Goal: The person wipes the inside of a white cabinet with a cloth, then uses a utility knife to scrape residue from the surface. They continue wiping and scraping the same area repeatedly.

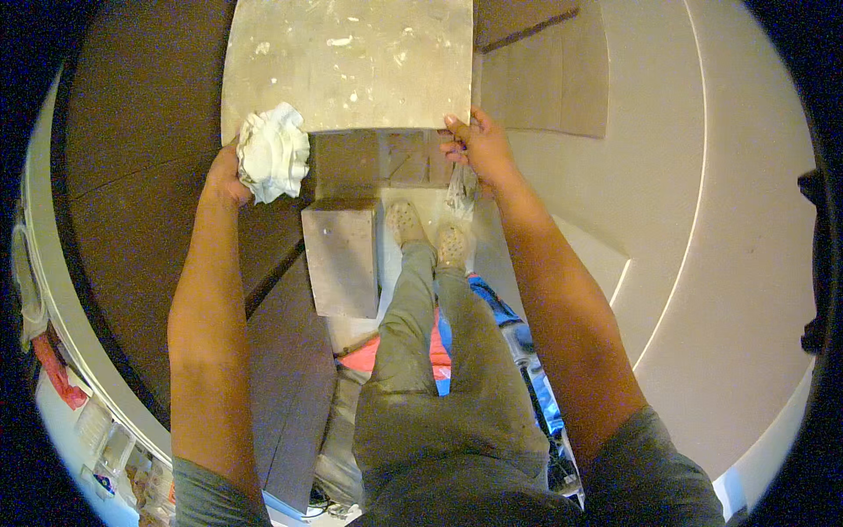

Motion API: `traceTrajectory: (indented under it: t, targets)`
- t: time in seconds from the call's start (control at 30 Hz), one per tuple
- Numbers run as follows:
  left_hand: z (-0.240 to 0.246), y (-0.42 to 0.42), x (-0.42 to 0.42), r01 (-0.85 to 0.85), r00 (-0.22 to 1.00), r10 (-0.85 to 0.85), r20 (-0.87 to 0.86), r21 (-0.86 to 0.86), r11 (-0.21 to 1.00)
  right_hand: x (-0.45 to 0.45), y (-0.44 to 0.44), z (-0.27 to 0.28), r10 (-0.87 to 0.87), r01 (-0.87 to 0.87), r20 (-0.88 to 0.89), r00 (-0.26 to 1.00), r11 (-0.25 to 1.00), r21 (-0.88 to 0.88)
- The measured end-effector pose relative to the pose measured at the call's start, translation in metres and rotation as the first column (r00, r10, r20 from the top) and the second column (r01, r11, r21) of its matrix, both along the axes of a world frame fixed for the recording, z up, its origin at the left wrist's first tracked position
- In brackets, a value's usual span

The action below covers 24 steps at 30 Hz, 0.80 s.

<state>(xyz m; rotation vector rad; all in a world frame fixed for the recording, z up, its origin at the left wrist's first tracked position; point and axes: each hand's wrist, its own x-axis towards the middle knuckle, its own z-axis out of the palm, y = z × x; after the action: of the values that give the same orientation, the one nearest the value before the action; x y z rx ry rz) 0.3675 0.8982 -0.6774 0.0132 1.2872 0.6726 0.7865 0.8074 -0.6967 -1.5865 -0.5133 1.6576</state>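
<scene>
A crumpled white cloth or paper [274,153] is gripped in my left hand [227,172], which is at the near left corner of a pale board [349,66] marked with whitish spots. My right hand [481,146] pinches the board's near right corner between thumb and fingers. A clear plastic bag [461,191] hangs or lies just below my right hand; whether I hold it, I cannot tell. Whether my left fingers also touch the board is hidden behind the white bundle.
A box-like wooden block [342,260] stands left of my feet. Red and blue material [359,356] lies on the floor around my legs. Dark brown panels [145,118] rise on the left, and a pale wall [757,217] curves along the right. Plastic containers [118,448] are at the lower left.
</scene>
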Motion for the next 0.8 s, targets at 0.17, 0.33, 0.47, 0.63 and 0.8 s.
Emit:
traceTrajectory:
  t: [0.17,0.33,0.47,0.63,0.8]
  targets:
    - [-0.001,0.004,0.003,0.012,0.992,-0.010,-0.123,0.018,1.000,0.005,0.006,0.001,0.010,-0.011,0.026,1.000,1.000,0.014]
    - [0.021,-0.008,0.019,0.043,0.980,-0.046,-0.194,-0.020,0.999,0.011,0.004,0.000,0.087,-0.087,0.088,0.992,0.996,-0.007]
    - [0.024,-0.016,0.023,-0.025,0.994,0.016,-0.110,-0.079,0.997,0.009,0.001,0.002,-0.038,0.037,0.073,0.997,0.999,0.012]
    - [0.016,-0.012,0.006,0.096,0.994,-0.101,-0.052,-0.085,0.992,0.009,0.009,0.015,0.069,-0.069,0.089,0.994,0.998,-0.009]
    - [0.006,-0.034,0.008,0.293,0.956,-0.286,-0.072,0.134,0.947,0.005,-0.001,0.001,0.043,-0.050,0.156,0.987,0.998,0.042]
